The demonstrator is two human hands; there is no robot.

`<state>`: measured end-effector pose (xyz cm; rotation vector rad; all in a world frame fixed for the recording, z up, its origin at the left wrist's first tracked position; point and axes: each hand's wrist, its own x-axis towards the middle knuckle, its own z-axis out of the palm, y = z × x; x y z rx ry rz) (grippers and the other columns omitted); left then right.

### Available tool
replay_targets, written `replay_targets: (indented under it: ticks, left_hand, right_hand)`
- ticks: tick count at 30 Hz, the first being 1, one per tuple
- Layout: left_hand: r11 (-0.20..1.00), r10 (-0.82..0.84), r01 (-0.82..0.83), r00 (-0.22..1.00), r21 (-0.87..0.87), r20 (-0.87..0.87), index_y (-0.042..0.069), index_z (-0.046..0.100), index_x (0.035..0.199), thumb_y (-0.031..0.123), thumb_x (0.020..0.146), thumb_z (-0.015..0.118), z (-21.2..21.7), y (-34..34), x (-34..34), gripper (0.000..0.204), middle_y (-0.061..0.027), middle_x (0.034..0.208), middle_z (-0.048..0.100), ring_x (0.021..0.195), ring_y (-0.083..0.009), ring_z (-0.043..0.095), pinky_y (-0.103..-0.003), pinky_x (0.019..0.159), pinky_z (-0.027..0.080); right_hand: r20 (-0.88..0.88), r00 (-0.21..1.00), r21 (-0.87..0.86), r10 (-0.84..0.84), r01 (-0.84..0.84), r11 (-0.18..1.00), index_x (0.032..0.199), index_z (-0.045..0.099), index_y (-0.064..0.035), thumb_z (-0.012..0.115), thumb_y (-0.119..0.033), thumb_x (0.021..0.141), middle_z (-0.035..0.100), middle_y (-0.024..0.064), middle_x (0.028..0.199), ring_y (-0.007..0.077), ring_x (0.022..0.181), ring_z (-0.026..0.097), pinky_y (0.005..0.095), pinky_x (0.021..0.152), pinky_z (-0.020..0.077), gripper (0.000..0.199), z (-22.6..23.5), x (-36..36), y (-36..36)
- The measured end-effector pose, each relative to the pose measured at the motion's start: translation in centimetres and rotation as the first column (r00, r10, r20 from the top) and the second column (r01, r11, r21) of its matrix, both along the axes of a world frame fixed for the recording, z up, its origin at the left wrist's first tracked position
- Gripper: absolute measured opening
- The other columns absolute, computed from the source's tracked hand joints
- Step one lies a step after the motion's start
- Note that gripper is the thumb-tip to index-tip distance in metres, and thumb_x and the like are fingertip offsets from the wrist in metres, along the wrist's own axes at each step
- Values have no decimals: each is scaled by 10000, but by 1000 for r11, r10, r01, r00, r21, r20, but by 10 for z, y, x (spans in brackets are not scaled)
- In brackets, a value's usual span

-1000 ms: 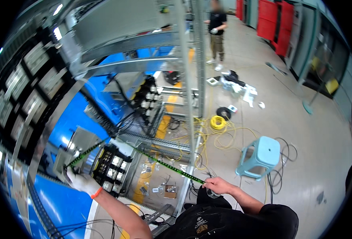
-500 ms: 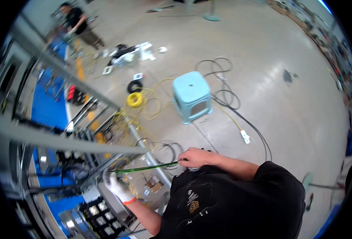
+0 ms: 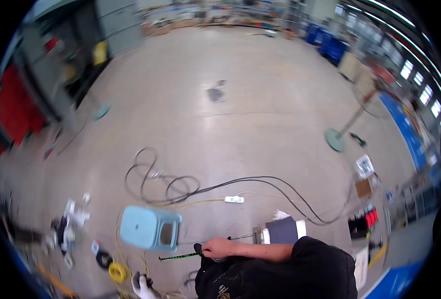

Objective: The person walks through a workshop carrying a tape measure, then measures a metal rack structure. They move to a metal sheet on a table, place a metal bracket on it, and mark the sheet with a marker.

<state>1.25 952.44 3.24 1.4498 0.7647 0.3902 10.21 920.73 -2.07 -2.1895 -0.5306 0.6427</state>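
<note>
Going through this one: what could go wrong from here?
The right hand grips a tape measure whose blade sticks out with its far end unheld; it might bend or spring back.

Loose black cables loop across the floor and could trip someone.

The gloved left hand is near a yellow cable coil and might snag it.

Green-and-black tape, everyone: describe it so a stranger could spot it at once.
Start at the light-blue stool, lower left. Just below it in the picture, the tape sticks out leftward from the person's bare right hand. It is a narrow, nearly straight strip, coloured green and black, unlike the round yellow coil farther left.
</note>
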Motion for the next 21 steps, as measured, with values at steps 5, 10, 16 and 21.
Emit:
replay_targets:
  ticks: [5, 10, 16, 21]
  left_hand:
    - [951, -307, 302, 944, -60, -117, 10, 683, 1125, 254, 875, 675, -62, -18, 134, 350, -144, 968, 710, 785, -244, 660, -352, 693, 538]
    - [647, -759, 761, 648, -43, 60, -25, 619, 1138, 125, 907, 625, -52, -126, 315, 274, -67, 858, 644, 642, -116, 563, -245, 569, 456]
    - [380, -910, 920, 352, 98, 218, -55, 620, 1163, 54, 906, 626, 37, -288, 405, 279, -97, 946, 656, 752, -130, 608, -265, 658, 506]
    - [307, -831, 935, 172, 178, 530, -58, 602, 1211, 16, 895, 603, 96, -436, 436, 324, -122, 1001, 673, 788, -155, 627, -285, 686, 520]
  right_hand:
    - [48, 923, -98, -382, 385, 917, 893, 699, -56, 527, -282, 858, 693, 195, 870, 419, 840, 658, 521, 755, 529, 286, -9, 25, -57]
    - [28, 654, -139, -756, 751, 645, 922, 723, -69, 541, -299, 852, 706, 194, 896, 415, 859, 670, 494, 798, 537, 302, 16, 31, -105]
    - [-144, 391, -132, -909, 903, 409, 957, 740, -88, 554, -313, 854, 715, 184, 908, 391, 857, 684, 449, 811, 547, 310, -16, 20, -141]
    - [-125, 275, -63, -953, 957, 285, 955, 739, -86, 557, -304, 858, 714, 177, 897, 376, 852, 688, 443, 808, 548, 300, -23, 51, -234]
